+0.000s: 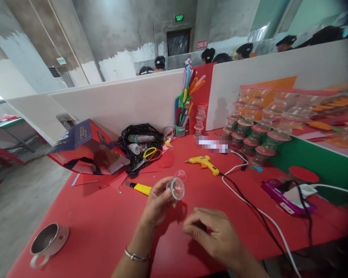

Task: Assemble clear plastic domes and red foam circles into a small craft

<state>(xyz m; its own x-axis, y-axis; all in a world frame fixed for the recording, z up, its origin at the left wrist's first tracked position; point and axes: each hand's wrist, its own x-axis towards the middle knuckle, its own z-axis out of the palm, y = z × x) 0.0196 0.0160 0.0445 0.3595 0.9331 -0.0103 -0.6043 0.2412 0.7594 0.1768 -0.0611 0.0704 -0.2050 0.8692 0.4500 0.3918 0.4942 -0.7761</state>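
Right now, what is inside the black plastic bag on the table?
The black plastic bag shows a long stack, apparently of cups, and a shorter stack; whatever lies beneath them is hidden.

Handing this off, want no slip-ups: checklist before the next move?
1. Clear plastic cup with green rim secured: ok, held in the left hand.
2. Right hand free: cannot tell, curled fingers hide its inside.
3. Yellow glue gun set down: ok, lying on the red tabletop. Whether its tip is hot: cannot tell.
4. Yellow-and-black utility knife away from hands: not ok, lies right by the left hand. Blade retracted: cannot tell.
5. Scissors with yellow and orange handles away from both hands: ok, beyond them by the black plastic bag.
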